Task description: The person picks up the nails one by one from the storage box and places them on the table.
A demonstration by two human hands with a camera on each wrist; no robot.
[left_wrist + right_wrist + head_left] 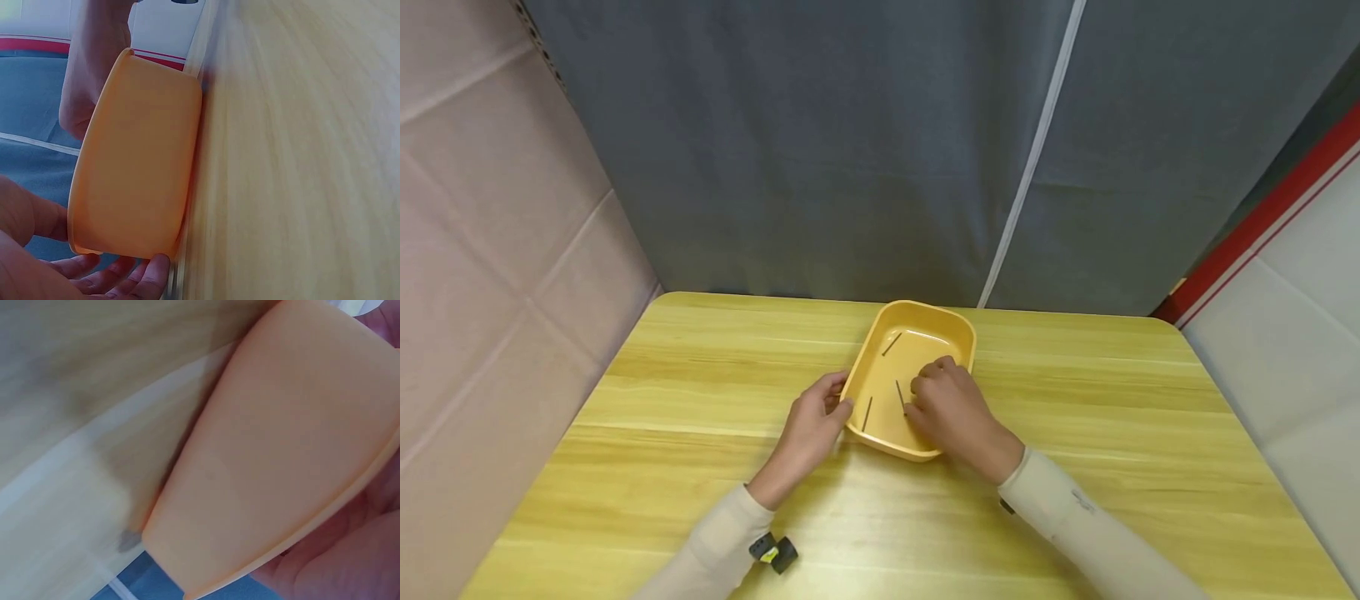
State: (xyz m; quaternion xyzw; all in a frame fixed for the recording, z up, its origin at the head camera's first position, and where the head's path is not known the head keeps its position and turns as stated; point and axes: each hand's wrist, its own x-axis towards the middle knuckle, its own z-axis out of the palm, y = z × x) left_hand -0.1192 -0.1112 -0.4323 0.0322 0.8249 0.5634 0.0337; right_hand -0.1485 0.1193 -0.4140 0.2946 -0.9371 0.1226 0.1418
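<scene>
A yellow plastic tray (917, 315) with rounded corners sits on the table. My left hand (811, 421) grips its near left side, thumb at the rim and fingers against the outer wall, as the left wrist view also shows. Inside, my right hand (955, 412) reaches down over the right side with fingers bent. A thin dark nail (900, 397) lies right by its thumb and fingertips; I cannot tell whether they pinch anything. Another nail (867, 413) is near the left wall, and a third nail (892, 344) lies toward the far end.
The wooden table (700, 467) extends on both sides of the tray. A grey curtain (820, 167) hangs behind its far edge. White panels (1285, 333) stand at the right, and a pale cloth-covered wall (490, 250) at the left.
</scene>
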